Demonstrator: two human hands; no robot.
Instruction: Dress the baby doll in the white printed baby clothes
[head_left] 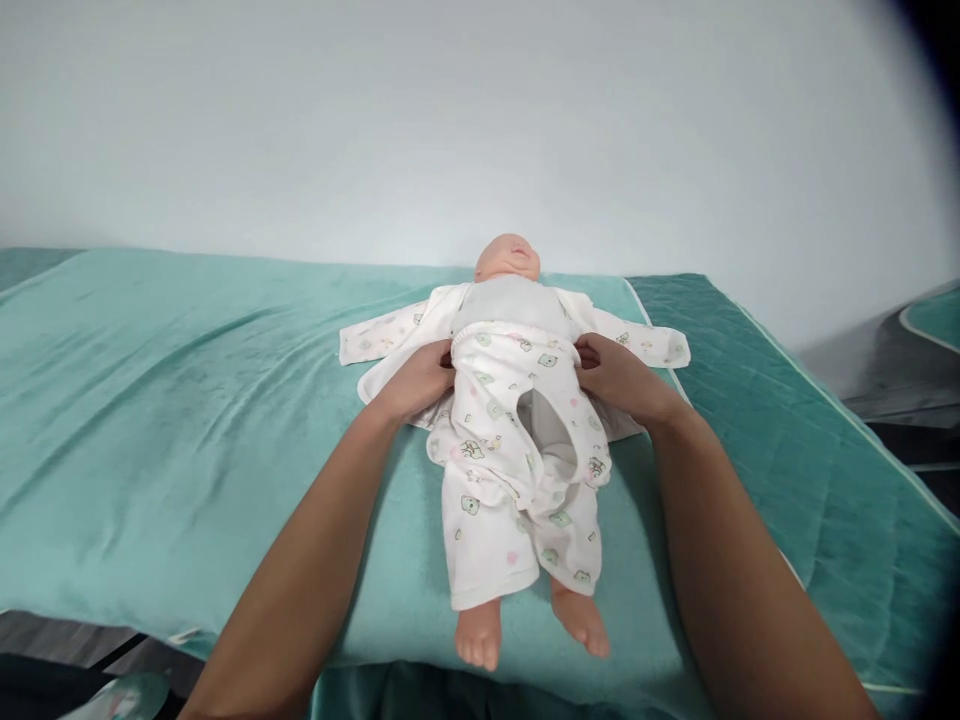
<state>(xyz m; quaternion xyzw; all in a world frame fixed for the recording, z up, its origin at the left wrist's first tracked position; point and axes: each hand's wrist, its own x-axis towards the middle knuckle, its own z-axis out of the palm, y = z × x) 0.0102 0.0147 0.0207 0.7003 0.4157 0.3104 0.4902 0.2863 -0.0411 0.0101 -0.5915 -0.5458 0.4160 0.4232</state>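
Note:
A baby doll (508,258) lies on its back on a teal blanket (172,400), head toward the wall, bare feet toward me. It wears white printed trousers (495,440) and an open white printed jacket (375,340) spread out under it. My left hand (416,380) is closed on the trousers' waistband at the doll's left-hand side in view. My right hand (611,375) grips the waistband on the other side. Both hands sit at the doll's waist, fingers curled into the cloth.
The blanket covers a wide bed or table against a plain pale wall (450,120). A darker quilted green mat (787,430) lies at the right. The near edge drops to a dark floor (60,660) at the lower left.

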